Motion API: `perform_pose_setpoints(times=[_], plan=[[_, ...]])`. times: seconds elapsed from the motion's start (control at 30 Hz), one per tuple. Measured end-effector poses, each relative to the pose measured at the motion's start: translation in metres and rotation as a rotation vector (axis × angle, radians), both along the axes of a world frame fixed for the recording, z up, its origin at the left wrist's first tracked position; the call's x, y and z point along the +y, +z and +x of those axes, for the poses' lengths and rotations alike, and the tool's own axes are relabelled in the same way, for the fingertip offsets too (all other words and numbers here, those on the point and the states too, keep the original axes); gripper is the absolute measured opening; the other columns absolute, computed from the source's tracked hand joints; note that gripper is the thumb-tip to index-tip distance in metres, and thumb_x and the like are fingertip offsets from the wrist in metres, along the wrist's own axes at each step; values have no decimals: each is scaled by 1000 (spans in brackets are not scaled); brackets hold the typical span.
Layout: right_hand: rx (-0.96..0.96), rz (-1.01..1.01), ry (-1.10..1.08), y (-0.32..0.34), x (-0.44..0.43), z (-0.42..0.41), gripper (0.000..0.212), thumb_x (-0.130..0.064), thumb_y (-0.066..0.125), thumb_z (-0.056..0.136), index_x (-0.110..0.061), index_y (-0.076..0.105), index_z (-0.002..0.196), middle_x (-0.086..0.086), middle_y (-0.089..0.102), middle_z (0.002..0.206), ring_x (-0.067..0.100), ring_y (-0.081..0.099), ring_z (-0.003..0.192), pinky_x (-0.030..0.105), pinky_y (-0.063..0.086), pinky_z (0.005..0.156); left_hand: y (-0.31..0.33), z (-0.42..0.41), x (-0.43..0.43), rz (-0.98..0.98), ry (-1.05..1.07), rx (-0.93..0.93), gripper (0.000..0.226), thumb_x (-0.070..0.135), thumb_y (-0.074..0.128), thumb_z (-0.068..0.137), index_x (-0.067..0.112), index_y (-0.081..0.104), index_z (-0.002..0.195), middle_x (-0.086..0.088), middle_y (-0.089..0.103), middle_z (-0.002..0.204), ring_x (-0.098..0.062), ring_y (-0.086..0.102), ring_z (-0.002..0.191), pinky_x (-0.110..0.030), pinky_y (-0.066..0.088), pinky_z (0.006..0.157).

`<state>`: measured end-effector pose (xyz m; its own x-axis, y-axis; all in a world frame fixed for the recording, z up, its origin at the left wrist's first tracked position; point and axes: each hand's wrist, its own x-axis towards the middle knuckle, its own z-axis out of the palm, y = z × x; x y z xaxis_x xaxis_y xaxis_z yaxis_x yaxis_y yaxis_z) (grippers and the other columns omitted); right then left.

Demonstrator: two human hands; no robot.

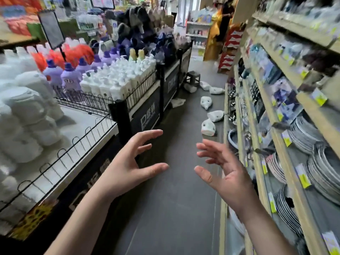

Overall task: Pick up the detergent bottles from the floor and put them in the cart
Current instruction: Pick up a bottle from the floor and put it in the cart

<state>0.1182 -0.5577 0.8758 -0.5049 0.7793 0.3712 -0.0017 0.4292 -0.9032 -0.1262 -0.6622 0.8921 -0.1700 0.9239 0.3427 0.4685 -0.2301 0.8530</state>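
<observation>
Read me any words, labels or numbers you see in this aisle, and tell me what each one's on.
"P", large white letter, with smaller print beside it too blurred to read: black display panel.
Purple bottles: dark label marks, unreadable.
Yellow shelf tags: too small and blurred.
Black sign: blurred.
White bottles on the floor: no legible print.

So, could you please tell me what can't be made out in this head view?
- Cart: none in frame, so its place is unknown.
- White detergent bottles on the floor: labels too small and blurred to read.
- Far bottles by the stool: blurred, count uncertain.
- Shelf price tags: motion blur.
- Left hand and right hand: open, empty.
</observation>
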Motion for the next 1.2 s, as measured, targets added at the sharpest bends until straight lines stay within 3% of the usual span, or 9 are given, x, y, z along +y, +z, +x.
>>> perform_pose_setpoints(times=[0.1, 0.3, 0.4, 0.53, 0.7, 0.9, 1.2], plan=[[-4, -3, -25, 0, 72, -3, 58, -23, 83, 84, -24, 60, 137, -5, 70, 133, 23, 68, 120, 46, 51, 103, 3, -6, 76, 6, -31, -8, 71, 35, 84, 83, 25, 52, 146, 11, 55, 149, -11, 48, 144, -42, 44, 117], [-11, -24, -103, -16, 192, -11, 58, -27, 84, 86, -26, 59, 138, -7, 70, 134, 22, 68, 121, 45, 51, 103, -11, -25, 211, -39, -97, -18, 68, 28, 84, 86, 23, 52, 146, 12, 56, 148, -8, 47, 144, -43, 44, 117], [-38, -34, -148, -29, 248, -20, 59, -35, 84, 85, -26, 59, 137, -9, 70, 133, 20, 68, 121, 37, 51, 102, -25, -42, 283, -41, -149, -24, 70, 36, 82, 83, 24, 52, 145, 10, 56, 148, -12, 47, 145, -47, 44, 117], [-133, -45, -182, -47, 330, -34, 57, -27, 83, 84, -25, 60, 136, -10, 70, 132, 17, 68, 121, 30, 50, 103, -47, -74, 394, -13, -200, -67, 72, 44, 81, 79, 27, 52, 143, 8, 57, 148, -15, 48, 145, -48, 44, 117], [-187, -62, -261, -49, 464, -84, 55, -23, 82, 82, -29, 62, 132, -12, 71, 130, 15, 68, 120, 38, 51, 106, -56, -128, 548, 32, -229, -148, 76, 47, 82, 78, 25, 52, 144, 8, 57, 147, -13, 48, 144, -51, 44, 117], [-234, -77, -305, -17, 630, -136, 58, -10, 83, 85, -27, 61, 135, -16, 71, 130, 10, 68, 121, 38, 50, 108, -37, -170, 729, 19, -342, -156, 73, 45, 81, 78, 25, 53, 142, 12, 58, 146, -11, 49, 143, -46, 45, 116], [-184, -234, -428, -58, 819, -135, 55, -23, 77, 85, -27, 59, 137, -14, 71, 130, 9, 66, 123, 38, 50, 109, -62, -172, 956, -67, -472, -122, 71, 44, 81, 78, 23, 54, 141, 15, 58, 145, -8, 50, 141, -36, 45, 114]])
